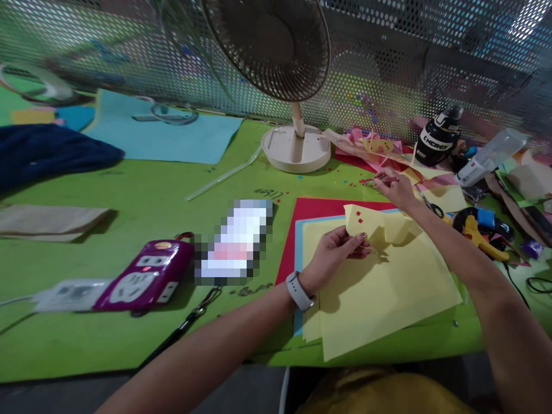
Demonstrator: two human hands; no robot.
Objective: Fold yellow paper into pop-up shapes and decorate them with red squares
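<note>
My left hand [330, 256], with a pale watch band on its wrist, pinches a folded piece of yellow paper [365, 218] bearing small red squares. This paper is held just above a stack of yellow sheets [388, 293], which lies over blue and red sheets [304, 210]. Farther out, my right hand [395, 187] has its fingers closed on a thin reddish tool [371, 181] that looks like tweezers. The tool's tip points left, close to tiny red paper bits [357, 183] scattered on the green table. The tip's exact contact is too small to make out.
A fan [297, 152] stands at the back before a perforated metal screen. To the left lie a phone [237, 241], a purple power strip [149, 273] and brown paper [52, 221]. On the right are a black bottle [437, 138], scissors [431, 204] and a yellow-handled tool [483, 241].
</note>
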